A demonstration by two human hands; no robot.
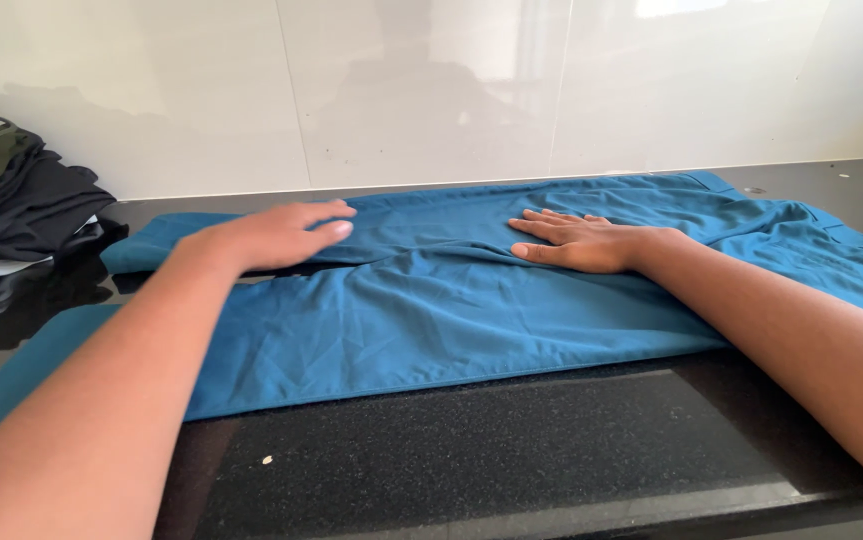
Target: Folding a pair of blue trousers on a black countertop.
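Observation:
A pair of teal-blue trousers (431,310) lies spread lengthwise across a black speckled counter (471,450), legs pointing left. My left hand (276,235) rests flat, palm down, on the upper trouser leg at centre left, fingers together and stretched out. My right hand (581,243) presses flat on the cloth near the middle, fingers spread and pointing left. Neither hand grips anything.
A pile of dark clothes (11,195), black and olive green, sits at the far left against the wall. A glossy white wall (431,90) rises right behind the counter. The counter's front edge (551,515) runs along the bottom.

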